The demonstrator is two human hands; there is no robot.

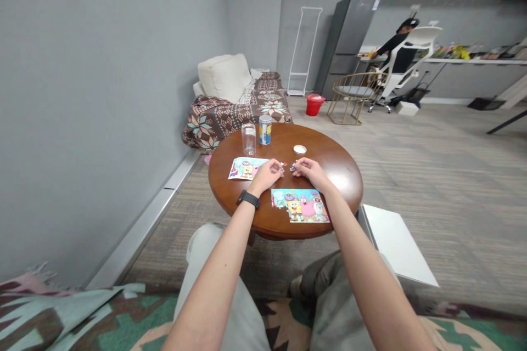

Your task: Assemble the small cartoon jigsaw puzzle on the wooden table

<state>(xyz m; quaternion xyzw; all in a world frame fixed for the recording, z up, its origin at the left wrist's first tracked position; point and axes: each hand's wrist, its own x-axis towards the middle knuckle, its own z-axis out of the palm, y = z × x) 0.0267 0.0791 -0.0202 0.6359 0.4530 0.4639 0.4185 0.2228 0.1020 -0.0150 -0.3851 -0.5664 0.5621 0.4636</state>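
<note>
Round brown table point(340, 167) — left hand point(268, 173), right hand point(312, 171) at puzzle pieces point(292, 166); fingers curled narrow — hold unclear.

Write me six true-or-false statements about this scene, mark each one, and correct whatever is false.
1. A black band is worn on the wrist of the left hand. True.
2. The round white lid sits on the transparent cylindrical jar. False: it lies apart from the jar, on the round brown wooden table.
3. The blue-and-yellow cylindrical can stands upright beside the jar. True.
4. The red plastic bucket stands on the table. False: it is on the grey floor.
5. The flat, colourful cartoon puzzle lacks its near-left corner. True.
6. The right hand touches the can. False: it is at the small multicoloured pieces.
</note>
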